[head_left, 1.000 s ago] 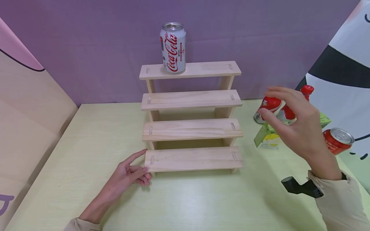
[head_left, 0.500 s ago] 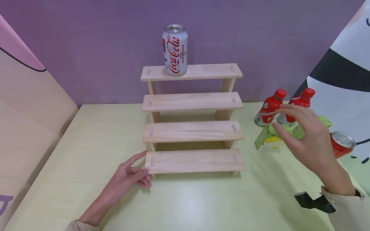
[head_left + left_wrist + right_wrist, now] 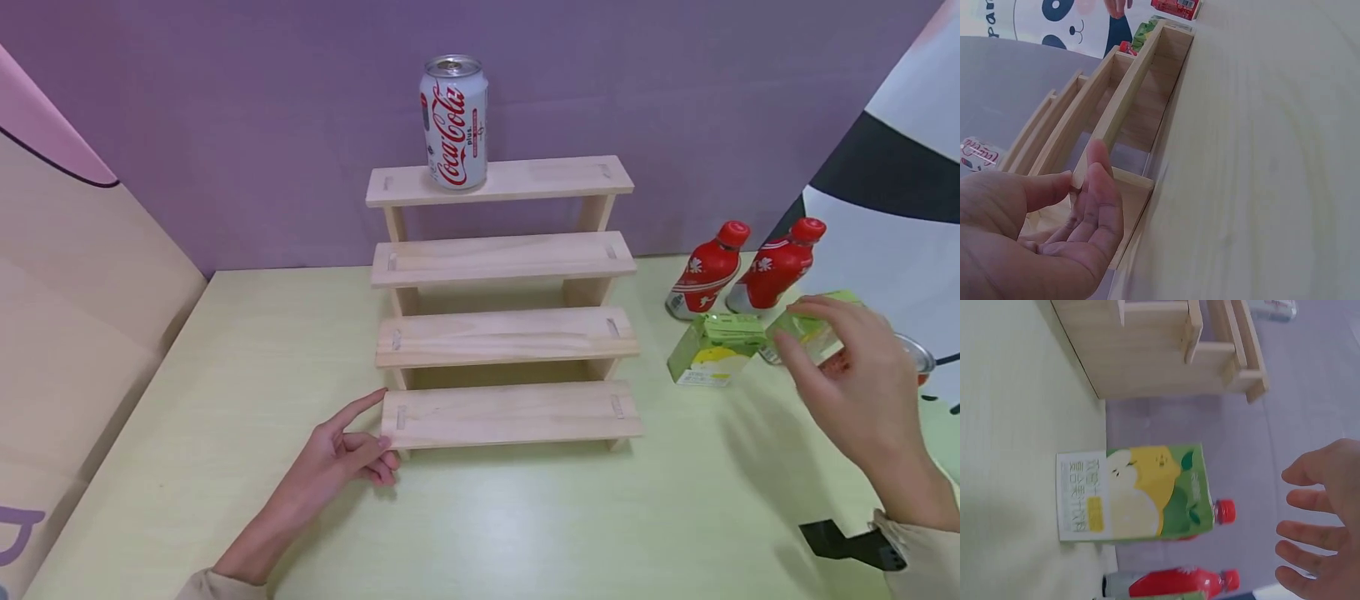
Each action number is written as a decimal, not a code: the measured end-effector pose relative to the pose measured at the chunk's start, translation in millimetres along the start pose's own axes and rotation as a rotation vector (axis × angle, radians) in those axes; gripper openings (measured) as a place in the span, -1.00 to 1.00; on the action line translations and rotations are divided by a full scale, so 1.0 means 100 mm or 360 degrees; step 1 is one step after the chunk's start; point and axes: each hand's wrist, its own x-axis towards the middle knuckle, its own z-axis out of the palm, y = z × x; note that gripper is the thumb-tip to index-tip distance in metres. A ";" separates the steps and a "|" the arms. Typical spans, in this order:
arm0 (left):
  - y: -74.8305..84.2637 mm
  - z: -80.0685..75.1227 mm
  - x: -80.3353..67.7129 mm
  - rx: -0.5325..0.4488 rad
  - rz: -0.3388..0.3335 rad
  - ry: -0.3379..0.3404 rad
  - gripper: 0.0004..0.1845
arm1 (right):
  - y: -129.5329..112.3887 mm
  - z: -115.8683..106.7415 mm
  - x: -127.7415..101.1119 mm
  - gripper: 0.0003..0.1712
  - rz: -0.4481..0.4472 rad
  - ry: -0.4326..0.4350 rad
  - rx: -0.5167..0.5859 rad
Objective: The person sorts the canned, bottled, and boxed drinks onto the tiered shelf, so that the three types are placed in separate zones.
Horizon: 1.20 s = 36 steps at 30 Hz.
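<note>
A wooden stepped shelf (image 3: 506, 337) with several steps stands mid-table. A white Coca-Cola can (image 3: 453, 121) is upright on its top step. My left hand (image 3: 345, 446) rests on the table with the index finger against the left end of the bottom step; it holds nothing, and the left wrist view shows the left hand (image 3: 1085, 212) beside the shelf (image 3: 1129, 106). My right hand (image 3: 855, 383) hovers open, fingers spread, over a second green carton (image 3: 821, 321) and a red can (image 3: 915, 357), partly hiding both. The right hand (image 3: 1322, 531) is empty in the right wrist view.
A green pear-juice carton (image 3: 712, 348) stands right of the shelf, and the carton (image 3: 1135, 494) also shows in the right wrist view. Two red bottles (image 3: 705, 268) (image 3: 776, 265) stand behind it. A purple wall backs the table (image 3: 525, 517).
My right hand has moved down and to the right, from in front of the red bottles to above the far-right carton and can. The left hand has stayed put.
</note>
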 end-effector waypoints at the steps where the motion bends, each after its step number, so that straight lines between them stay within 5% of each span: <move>1: 0.00 0.00 0.00 -0.0001 0.0007 -0.0009 -0.34 | 0.03 0.00 -0.02 -0.59 0.0031 0.0010 -0.0023; 8: 0.01 -0.03 -0.01 -0.0006 0.0011 -0.0024 -0.34 | 0.25 -0.01 -0.10 -0.55 0.0193 0.0055 -0.0145; 20: -0.03 -0.05 -0.01 -0.0027 0.0029 -0.0063 -0.32 | 0.56 -0.06 -0.21 -0.31 0.0531 -0.0242 -0.0351; 29: -0.04 -0.06 -0.04 -0.0035 0.0035 -0.0058 -0.33 | 0.68 -0.06 -0.23 -0.26 0.0630 -0.0281 -0.0349; 36: -0.04 -0.05 -0.01 -0.0017 0.0081 -0.0080 -0.33 | 0.92 -0.16 -0.28 -0.16 0.0770 -0.0231 -0.0152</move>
